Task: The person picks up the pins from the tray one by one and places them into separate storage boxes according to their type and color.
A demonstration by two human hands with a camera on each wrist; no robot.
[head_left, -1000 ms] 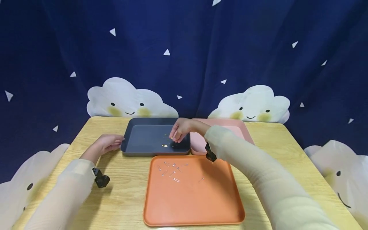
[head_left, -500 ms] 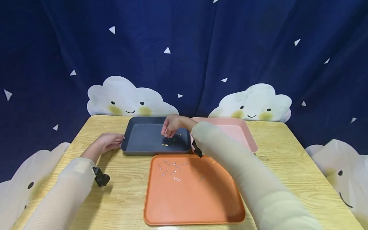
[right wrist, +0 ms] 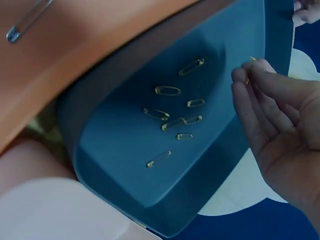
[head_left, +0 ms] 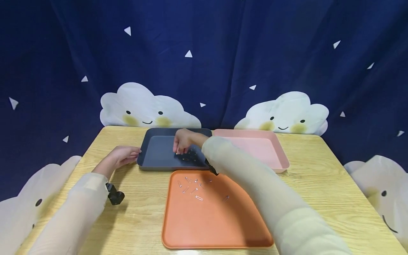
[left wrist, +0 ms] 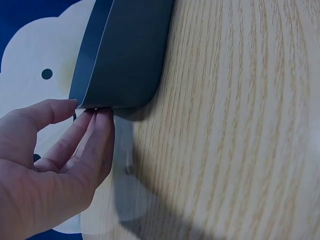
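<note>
No readable text — anywhere

Free left floor of gray tray [head_left: 158,150]

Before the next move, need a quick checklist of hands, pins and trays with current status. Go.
1. Left hand on gray tray: ok, thumb and fingers pinch its left rim.
2. Right hand over gray tray: ok, within its walls in the head view.
3. Held pin clasped shut: cannot tell, fingers hide most of it.
4. Loose gold pins inside gray tray: ok, the visible ones lie on its floor.
5. Orange tray cleared: not ok, silver pins lie on it.
6. No gold on orange tray: cannot tell, right sleeve covers part of it.
</note>
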